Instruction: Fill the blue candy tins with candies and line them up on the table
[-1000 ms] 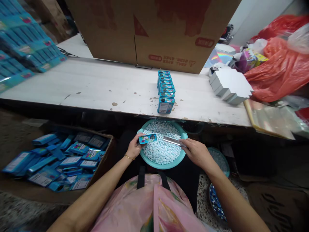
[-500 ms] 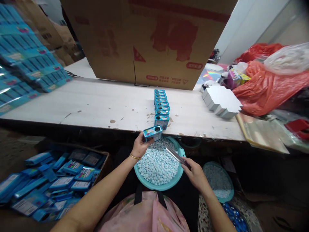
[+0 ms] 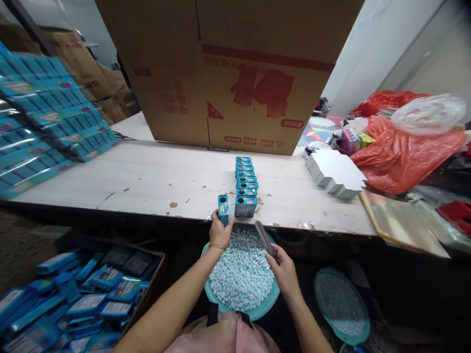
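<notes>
My left hand [image 3: 221, 233] is closed round a small blue box [image 3: 223, 210] with a dark round hole in its top, held upright at the table's front edge. Just right of it, a row of similar blue boxes [image 3: 246, 200] runs back across the table. In my right hand [image 3: 282, 267] is a narrow, shiny scoop-like metal tool [image 3: 265, 239], its far end pointing up and left. Below both hands sits a turquoise basin [image 3: 260, 311] full of small pale blue and white pellets [image 3: 241, 277]. The tool is above the basin's right side.
A large cardboard carton [image 3: 176, 73] stands behind the table [image 3: 147, 181]. Stacked blue packs [image 3: 66, 115] are at left, above a carton of loose blue boxes [image 3: 86, 306]. White folded card [image 3: 334, 171] and red bags [image 3: 408, 152] lie right. Another turquoise basin [image 3: 362, 314] is low right.
My left hand has turned the box from crosswise to end-on and brought it up to the table edge, beside the row. The metal tool now points more steeply upward. The camera view has tilted up.
</notes>
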The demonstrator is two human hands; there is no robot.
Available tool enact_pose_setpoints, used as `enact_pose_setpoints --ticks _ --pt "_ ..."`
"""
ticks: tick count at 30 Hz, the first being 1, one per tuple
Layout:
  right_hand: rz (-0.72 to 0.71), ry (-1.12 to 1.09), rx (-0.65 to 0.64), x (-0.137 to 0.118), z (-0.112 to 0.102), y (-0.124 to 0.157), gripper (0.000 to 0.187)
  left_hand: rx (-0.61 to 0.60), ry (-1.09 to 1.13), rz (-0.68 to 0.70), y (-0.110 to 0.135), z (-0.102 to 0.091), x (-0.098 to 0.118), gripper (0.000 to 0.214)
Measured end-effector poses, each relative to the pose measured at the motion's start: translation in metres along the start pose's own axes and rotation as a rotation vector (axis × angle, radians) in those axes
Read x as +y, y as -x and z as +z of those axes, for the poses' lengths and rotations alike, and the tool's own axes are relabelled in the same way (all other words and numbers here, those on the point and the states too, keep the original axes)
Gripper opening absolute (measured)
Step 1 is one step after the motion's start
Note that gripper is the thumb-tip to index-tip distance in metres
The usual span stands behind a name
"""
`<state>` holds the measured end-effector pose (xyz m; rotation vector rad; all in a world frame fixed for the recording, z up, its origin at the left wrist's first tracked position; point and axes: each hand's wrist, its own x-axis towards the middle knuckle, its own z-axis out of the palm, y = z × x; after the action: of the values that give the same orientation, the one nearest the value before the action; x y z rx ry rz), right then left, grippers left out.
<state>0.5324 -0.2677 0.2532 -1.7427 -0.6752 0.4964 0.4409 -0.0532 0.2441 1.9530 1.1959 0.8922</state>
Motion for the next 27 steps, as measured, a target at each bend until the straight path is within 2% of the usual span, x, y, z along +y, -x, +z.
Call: enact_pose_setpoints --ticks 2,4,8,10,12,15,18,20,23,27 --pt "-0.052 0.012 0.019 -0.021 0.014 -0.017 0.043 -0.051 0.017 0.102 0.008 -0.001 0.001 0.069" --pt "-0.091 0.073 0.029 -0.040 0.027 -0.036 0.044 -0.066 0.031 0.175 0.005 -0.008 -0.003 0.076" --pt "-0.194 0.231 0.004 -0.063 0.055 -0.061 0.045 -0.096 0.114 0.231 -0.026 -0.022 -0.017 0.094" --pt "-0.260 0.331 -0.006 -0.068 0.068 -0.066 0.050 -0.200 0.182 0.262 -0.037 -0.021 -0.021 0.087" --pt "-0.303 0.494 -0.027 -0.072 0.076 -0.067 0.052 -0.253 0.185 0.266 -0.036 -0.014 -0.020 0.074" --pt "-0.309 0.774 -0.049 -0.074 0.069 -0.070 0.047 -0.207 0.128 0.244 -0.020 0.004 -0.012 0.057" --pt "-0.320 0.925 -0.050 -0.071 0.047 -0.080 0.041 -0.197 0.157 0.230 -0.010 0.021 -0.005 0.056" --pt "-0.349 0.940 -0.070 -0.067 0.031 -0.087 0.041 -0.186 0.148 0.249 -0.013 0.027 -0.003 0.067" --pt "-0.422 0.834 -0.074 -0.063 0.015 -0.093 0.037 -0.201 0.122 0.321 -0.027 0.029 -0.002 0.092" --pt "-0.518 0.722 0.003 -0.082 0.014 -0.108 0.030 -0.331 0.292 0.352 -0.043 0.022 0.008 0.115"
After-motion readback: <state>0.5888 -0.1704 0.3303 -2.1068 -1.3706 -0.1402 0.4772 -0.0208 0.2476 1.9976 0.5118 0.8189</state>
